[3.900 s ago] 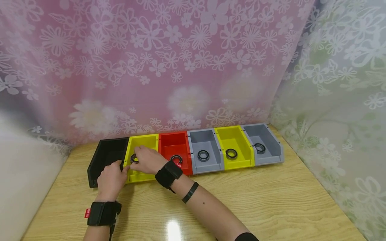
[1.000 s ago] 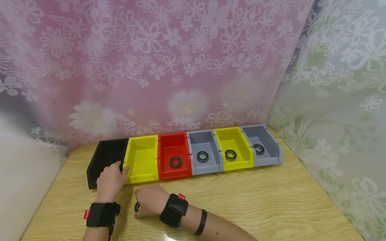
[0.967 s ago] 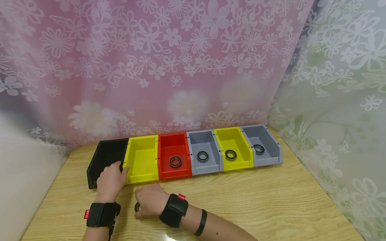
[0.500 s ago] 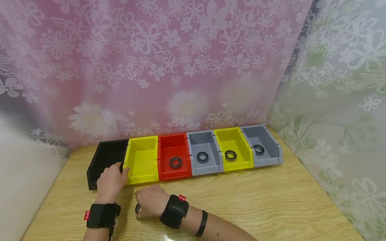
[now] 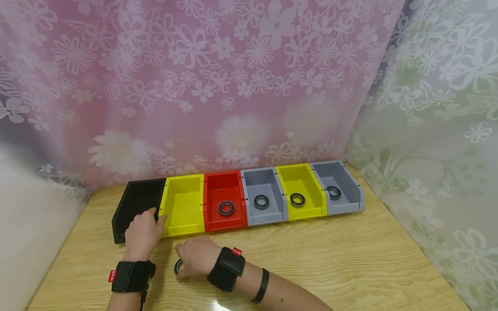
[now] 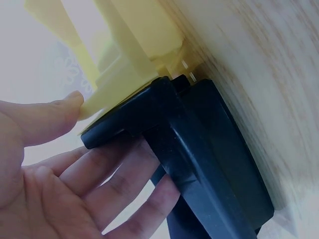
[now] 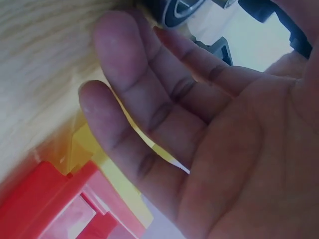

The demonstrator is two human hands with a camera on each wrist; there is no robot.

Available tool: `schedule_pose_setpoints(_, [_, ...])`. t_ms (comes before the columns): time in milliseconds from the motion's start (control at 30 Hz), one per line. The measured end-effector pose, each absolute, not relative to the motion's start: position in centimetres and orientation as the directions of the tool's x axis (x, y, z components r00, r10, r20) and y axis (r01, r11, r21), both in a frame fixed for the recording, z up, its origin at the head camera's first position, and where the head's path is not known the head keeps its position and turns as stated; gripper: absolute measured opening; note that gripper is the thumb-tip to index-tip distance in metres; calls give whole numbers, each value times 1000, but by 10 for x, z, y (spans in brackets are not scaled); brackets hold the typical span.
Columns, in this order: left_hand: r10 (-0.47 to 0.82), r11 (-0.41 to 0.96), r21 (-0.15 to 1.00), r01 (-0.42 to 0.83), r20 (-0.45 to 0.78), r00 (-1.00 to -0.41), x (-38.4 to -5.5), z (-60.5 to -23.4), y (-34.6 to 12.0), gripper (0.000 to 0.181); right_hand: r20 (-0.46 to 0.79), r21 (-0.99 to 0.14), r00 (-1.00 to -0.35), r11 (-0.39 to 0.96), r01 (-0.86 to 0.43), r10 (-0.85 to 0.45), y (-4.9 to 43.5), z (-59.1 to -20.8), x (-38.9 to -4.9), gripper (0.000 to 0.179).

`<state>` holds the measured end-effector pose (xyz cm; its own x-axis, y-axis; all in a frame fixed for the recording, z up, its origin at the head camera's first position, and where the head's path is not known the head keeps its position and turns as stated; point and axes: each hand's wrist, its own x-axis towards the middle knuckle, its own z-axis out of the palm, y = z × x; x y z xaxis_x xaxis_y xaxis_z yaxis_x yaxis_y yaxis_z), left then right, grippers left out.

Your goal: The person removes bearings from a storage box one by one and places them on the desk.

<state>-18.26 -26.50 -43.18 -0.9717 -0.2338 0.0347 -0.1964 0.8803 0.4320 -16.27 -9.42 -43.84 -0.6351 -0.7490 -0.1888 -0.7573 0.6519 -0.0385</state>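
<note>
My left hand point(image 5: 143, 235) holds the joined side walls of the black bin point(image 5: 138, 194) and the left yellow bin point(image 5: 184, 203). In the left wrist view, the thumb lies on the yellow wall point(image 6: 117, 74) and the fingers reach inside the black wall point(image 6: 184, 134). Just in front of the yellow bin, my right hand point(image 5: 199, 257) pinches a ball bearing point(image 5: 178, 266) low over the tabletop. The hand covers part of that bearing. At the top of the right wrist view, the bearing point(image 7: 172, 11) shows by the fingertips, cut off by the frame edge.
Rightward in the same row stand a red bin point(image 5: 225, 190), a grey bin point(image 5: 262, 179), another yellow bin point(image 5: 297, 177) and another grey bin point(image 5: 335, 172), each with one bearing. The wooden table point(image 5: 330, 259) extends in front. Flowered curtain hangs behind.
About four seconds ago my right hand was in the left yellow bin at its bearing. Hand and bearing have since come out towards me. Over the last second both hands stay almost still.
</note>
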Motion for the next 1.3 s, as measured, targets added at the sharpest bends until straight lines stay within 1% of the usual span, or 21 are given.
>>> schedule_pose_setpoints(133, [-233, 881, 433, -194, 38, -972, -182, -432, -265, 54, -166, -58, -628, 643, -764, -761, -93, -434, -166, 44])
schedule_pose_setpoints(300, [-221, 883, 435, -174, 60, -973, -182, -432, -266, 52, -103, -81, -617, 625, -776, -780, -90, -424, -172, 46])
schedule_pose_setpoints(467, [-214, 887, 434, -160, 77, -974, -182, -433, -266, 51, -41, -109, -625, 626, -772, -779, -85, -409, -178, 45])
schedule_pose_setpoints(600, [-215, 889, 429, -161, 78, -974, -182, -433, -266, 51, 20, -128, -639, 632, -764, -769, -79, -400, -184, 41])
schedule_pose_setpoints(800, [-222, 888, 426, -173, 69, -973, -182, -432, -266, 52, 76, -162, -685, 668, -726, -725, -68, -386, -191, 47])
schedule_pose_setpoints(1100, [-231, 888, 420, -186, 59, -971, -183, -433, -264, 53, 93, -262, -742, 703, -661, -664, -48, -370, -198, 47])
schedule_pose_setpoints(1300, [-247, 886, 414, -207, 46, -968, -183, -434, -263, 54, 102, -306, -759, 705, -639, -644, -35, -362, -204, 49])
